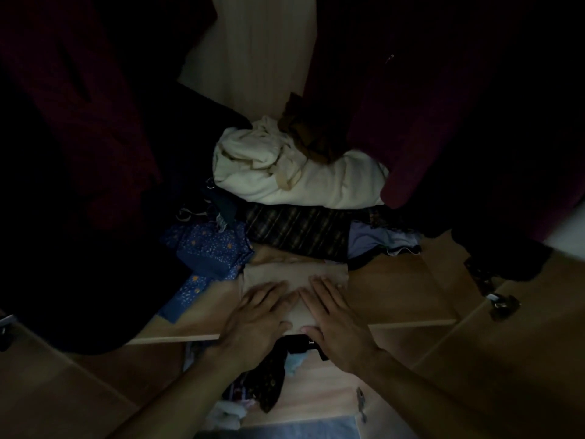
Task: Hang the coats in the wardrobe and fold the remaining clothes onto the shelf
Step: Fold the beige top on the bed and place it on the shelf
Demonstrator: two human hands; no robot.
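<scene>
Both hands lie flat on the folded beige garment (294, 274) at the front lip of the shelf (405, 296). The left hand (256, 315) and right hand (335, 318) sit side by side with fingers straight and thumbs close, gripping nothing and only pressing. This looks like the smoothing of a finished fold. To do it well, I judge, the palms should sweep from the middle outward so the creases flatten. The near edge under the palms, right at the lip, should then be nudged away from the wrists so it cannot slide off. The cloth reads thin, matte and limp, and forms a tidy rectangle. Just beyond the fingertips lies a dark plaid garment (297, 232), flat and striped. Left of the left hand a blue speckled fabric (209, 248) sits crumpled, one tail trailing toward the lip. Beyond the right hand is a lilac piece (376, 239) with dark trim. Farther beyond is a bulky cream bundle (285, 179), soft and thick, with a brown crumpled piece (304, 128) on top of it. Dark red coats (427, 122) hang above on both sides. Below the wrists, dim patterned clothes (262, 384) lie on a lower level.
</scene>
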